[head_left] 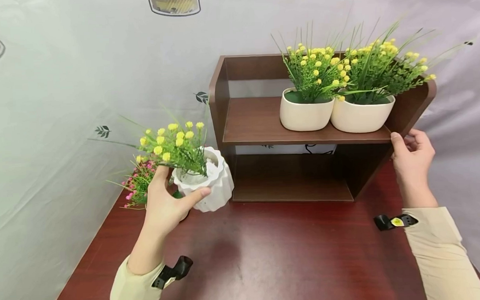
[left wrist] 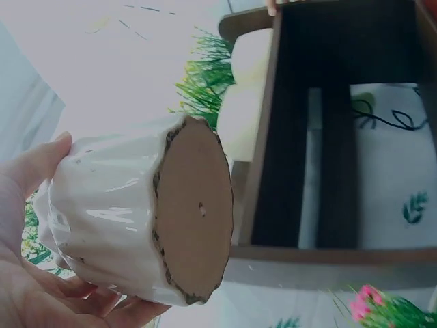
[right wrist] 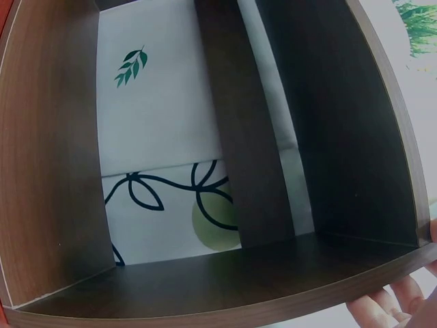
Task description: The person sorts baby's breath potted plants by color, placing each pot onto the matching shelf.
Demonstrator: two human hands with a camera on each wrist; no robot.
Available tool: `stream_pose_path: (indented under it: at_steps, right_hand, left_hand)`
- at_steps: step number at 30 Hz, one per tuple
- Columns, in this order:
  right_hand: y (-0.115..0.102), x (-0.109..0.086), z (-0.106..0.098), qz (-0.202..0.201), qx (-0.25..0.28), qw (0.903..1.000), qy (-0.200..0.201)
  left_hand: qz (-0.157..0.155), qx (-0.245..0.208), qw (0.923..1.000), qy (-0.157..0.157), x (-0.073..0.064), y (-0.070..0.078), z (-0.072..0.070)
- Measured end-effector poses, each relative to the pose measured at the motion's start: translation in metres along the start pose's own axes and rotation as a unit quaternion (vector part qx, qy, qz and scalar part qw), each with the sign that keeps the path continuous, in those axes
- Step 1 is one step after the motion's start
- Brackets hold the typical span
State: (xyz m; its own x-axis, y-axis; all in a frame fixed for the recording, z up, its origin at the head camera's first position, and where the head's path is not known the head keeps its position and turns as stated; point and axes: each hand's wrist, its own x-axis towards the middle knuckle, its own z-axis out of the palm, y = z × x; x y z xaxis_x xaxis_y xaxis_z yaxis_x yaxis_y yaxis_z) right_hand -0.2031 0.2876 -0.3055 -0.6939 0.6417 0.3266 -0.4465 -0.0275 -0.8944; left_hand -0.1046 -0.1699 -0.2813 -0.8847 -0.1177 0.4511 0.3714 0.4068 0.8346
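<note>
My left hand [head_left: 164,208] grips a white fluted flowerpot [head_left: 221,190] with yellow flowers, raised in front of the left end of a brown two-tier shelf [head_left: 255,123]. The pot tilts, and its flat unglazed base with a small hole shows in the left wrist view. The thumb lies along the near side; the other fingers are mostly behind the pot in the head view. With my right hand [head_left: 414,163] I hold the shelf's right side panel, thumb at its front edge. In the right wrist view, fingertips [right wrist: 399,301] show beyond that panel.
Two cream oval planters [head_left: 307,114] of yellow flowers stand side by side on the upper tier's right half. A pink-flowered plant [head_left: 139,182] is partly hidden behind my left hand. The shelf stands on a dark red table [head_left: 291,254] against a patterned wall covering [head_left: 82,76].
</note>
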Motion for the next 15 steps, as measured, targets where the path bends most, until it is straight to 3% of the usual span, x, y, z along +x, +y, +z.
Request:
stream_pose_path:
  at_steps: [15]
  right_hand:
    - [0.001, 0.002, 0.000, 0.003, 0.003, 1.0000, 0.001]
  left_hand:
    - [0.055, -0.063, 0.9959, -0.033, 0.044, 0.029, 0.031]
